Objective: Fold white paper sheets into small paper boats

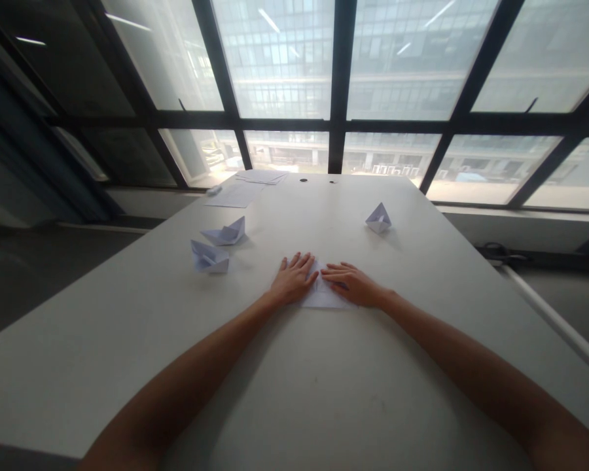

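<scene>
A folded sheet of white paper lies flat on the table in front of me, partly covered by both hands. My left hand rests on its left side with the fingers spread and pointing away from me. On the right side, my right hand lies flat, its fingers stretched out toward the left. Between the two hands a narrow strip of the paper shows, with crease lines on it. Neither hand grips anything. The paper's outer edges under the palms are hidden.
Two folded paper boats stand on the white table to the left. Another paper boat stands at the right. Loose white sheets lie at the far left, beside a small pale object. Windows rise behind the table.
</scene>
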Tool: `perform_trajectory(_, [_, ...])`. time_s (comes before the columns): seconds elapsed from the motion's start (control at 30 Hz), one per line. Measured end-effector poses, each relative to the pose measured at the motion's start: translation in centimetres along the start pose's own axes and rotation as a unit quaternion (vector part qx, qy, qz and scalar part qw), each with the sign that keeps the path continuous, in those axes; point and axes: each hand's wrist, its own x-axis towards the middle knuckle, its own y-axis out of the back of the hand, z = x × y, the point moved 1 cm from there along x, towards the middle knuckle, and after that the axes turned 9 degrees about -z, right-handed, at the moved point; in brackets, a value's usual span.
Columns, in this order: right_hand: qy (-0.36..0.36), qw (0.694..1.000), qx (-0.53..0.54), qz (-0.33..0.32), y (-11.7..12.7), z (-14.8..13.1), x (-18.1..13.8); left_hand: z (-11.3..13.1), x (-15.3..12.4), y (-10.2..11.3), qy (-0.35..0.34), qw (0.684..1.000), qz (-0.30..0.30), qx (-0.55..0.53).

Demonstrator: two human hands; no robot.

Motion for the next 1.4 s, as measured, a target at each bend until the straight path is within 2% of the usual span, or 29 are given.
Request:
perform_trajectory(0.13, [-0.01,1.0,-0.006,-0.003,0.3,0.1,-0.1,-0.9,0.0,0.2,0.088,0.993,0.075,-0.008])
perform_trajectory(0.3, [-0.03,0.999,-0.008,0.015,0.3,1.0,-0.2,-1.5,0.1,0.4,0.124,0.985,0.12,-0.022])
perform_trajectory(0.47, [-0.041,0.999,-0.014,0.01,0.4,1.2,-0.3,-1.2,0.1,1.1,0.089,0.979,0.173,-0.052])
perform_trajectory(0.63, [-0.043,0.999,-0.011,0.008,0.5,0.9,-0.3,-0.3,-0.2,2.1,0.005,0.967,0.225,-0.118])
perform_trajectory(0.73, [-0.042,0.999,-0.011,0.012,0.4,1.1,-0.2,0.3,-0.4,2.0,-0.074,0.97,0.199,-0.114])
perform_trajectory(0.83, [-0.045,0.999,-0.014,0.014,0.2,1.3,-0.1,1.0,-0.6,1.5,-0.141,0.977,0.143,-0.075])
perform_trajectory(0.97, [-0.048,0.999,-0.014,0.013,0.2,1.3,-0.1,1.8,-1.1,1.0,-0.181,0.98,0.072,-0.033])
perform_trajectory(1.2, [-0.053,0.998,-0.024,0.019,0.0,1.5,-0.1,2.8,-1.4,0.9,-0.18,0.983,0.027,0.001])
perform_trajectory(1.4, [-0.011,0.997,-0.037,0.069,0.3,0.7,0.0,3.7,-1.7,0.0,-0.1,0.994,0.051,0.019])
